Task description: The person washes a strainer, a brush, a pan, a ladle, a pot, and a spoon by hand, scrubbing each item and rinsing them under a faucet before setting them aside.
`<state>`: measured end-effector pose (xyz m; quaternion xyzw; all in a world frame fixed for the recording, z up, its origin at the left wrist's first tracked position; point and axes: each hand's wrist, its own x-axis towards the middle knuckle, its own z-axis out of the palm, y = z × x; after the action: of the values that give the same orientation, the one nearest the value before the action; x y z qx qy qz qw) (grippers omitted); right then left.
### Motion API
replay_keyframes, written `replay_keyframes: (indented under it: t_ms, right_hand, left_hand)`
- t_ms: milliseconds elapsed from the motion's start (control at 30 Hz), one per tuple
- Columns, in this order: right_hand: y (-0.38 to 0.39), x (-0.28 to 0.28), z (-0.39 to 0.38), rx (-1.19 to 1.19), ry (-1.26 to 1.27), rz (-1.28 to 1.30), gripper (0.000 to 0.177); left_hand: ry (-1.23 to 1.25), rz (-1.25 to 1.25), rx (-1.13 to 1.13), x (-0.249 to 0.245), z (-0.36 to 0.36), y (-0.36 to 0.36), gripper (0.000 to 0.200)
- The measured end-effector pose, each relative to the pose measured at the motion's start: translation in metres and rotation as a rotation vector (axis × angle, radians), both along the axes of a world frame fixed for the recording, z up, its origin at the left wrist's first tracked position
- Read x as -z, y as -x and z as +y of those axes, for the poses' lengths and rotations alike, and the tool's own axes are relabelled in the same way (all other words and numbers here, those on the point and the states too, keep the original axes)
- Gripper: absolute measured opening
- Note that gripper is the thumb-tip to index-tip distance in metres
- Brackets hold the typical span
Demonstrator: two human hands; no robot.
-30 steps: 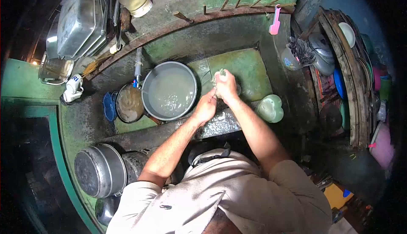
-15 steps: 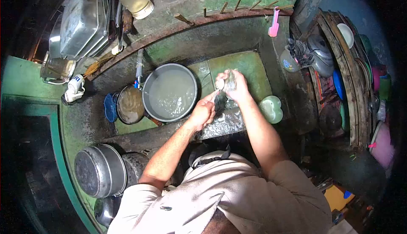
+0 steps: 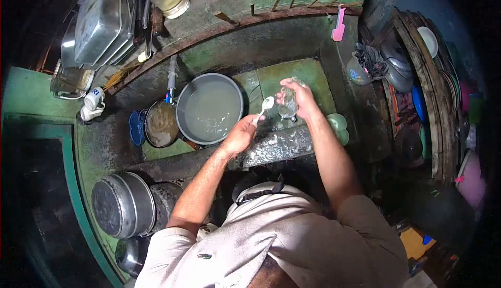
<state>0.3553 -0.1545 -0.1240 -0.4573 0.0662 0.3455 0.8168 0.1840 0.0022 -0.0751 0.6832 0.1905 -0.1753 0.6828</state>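
A spoon (image 3: 267, 103) is gripped by its handle in my left hand (image 3: 242, 135), its bowl pointing up and away from me, with something pale in the bowl. My right hand (image 3: 301, 99) is closed around a clear glass (image 3: 286, 109) just to the right of the spoon. Spoon and glass are slightly apart. Both hands are over the wet front ledge (image 3: 279, 148) and the green tiled basin floor (image 3: 313, 76). Left of them stands a large grey tub (image 3: 180, 97) of cloudy water.
A pan of brownish water (image 3: 160, 126) and a blue dish (image 3: 136, 127) sit beyond the tub, near a tap (image 3: 171, 82). A pale green bowl (image 3: 339, 123) lies beside my right forearm. Wooden pegs (image 3: 276, 4) line the back ledge; large pots (image 3: 122, 204) stand front left.
My hands have moved apart. The spoon has come away from the glass, and the glass has shifted slightly. The pale green bowl is now partly behind my right forearm.
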Motion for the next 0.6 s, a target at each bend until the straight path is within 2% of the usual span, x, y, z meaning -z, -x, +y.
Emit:
replay_keyframes:
  t_ms: [67, 133, 200, 233, 267, 333, 367, 400, 467, 533, 600]
  right_hand:
    - [0.029, -0.009, 0.011, -0.010, 0.062, -0.147, 0.026]
    - [0.055, -0.004, 0.032, -0.072, 0.485, -0.611, 0.027]
    - [0.050, 0.014, 0.048, 0.060, 0.816, -0.965, 0.024]
    - [0.045, 0.012, 0.050, -0.007, 0.899, -0.790, 0.015]
    - [0.044, 0.010, 0.054, -0.002, 0.897, -0.795, 0.015]
    - [0.048, 0.010, 0.056, 0.258, 0.261, -0.024, 0.011]
    - [0.055, -0.006, 0.052, 0.315, 0.099, 0.086, 0.009]
    - [0.063, -0.004, 0.052, 0.312, 0.093, 0.084, 0.009]
    - [0.072, 0.002, 0.052, 0.271, -0.067, -0.194, 0.008]
    - [0.054, 0.019, 0.039, 0.101, 0.204, -0.452, 0.008]
    - [0.041, 0.023, 0.041, 0.147, 0.312, -0.444, 0.008]
  left_hand:
    - [-0.030, -0.109, -0.083, 0.023, -0.007, -0.005, 0.031]
    - [0.043, -0.077, -0.056, 0.025, -0.017, -0.009, 0.033]
    - [0.127, -0.070, -0.058, 0.024, -0.025, -0.009, 0.040]
    - [0.163, -0.045, -0.114, 0.023, -0.029, -0.005, 0.042]
    - [0.196, -0.024, -0.169, 0.016, -0.032, -0.006, 0.044]
    - [0.209, -0.009, -0.201, 0.018, -0.033, -0.009, 0.046]
    - [0.224, 0.008, -0.236, 0.018, -0.033, -0.008, 0.048]
    - [0.218, 0.005, -0.239, 0.017, -0.033, -0.009, 0.048]
    - [0.208, -0.019, -0.305, 0.015, -0.033, -0.010, 0.050]
    - [0.244, 0.018, -0.228, 0.003, -0.036, 0.000, 0.050]
    - [0.255, -0.043, -0.233, -0.002, -0.041, 0.002, 0.049]
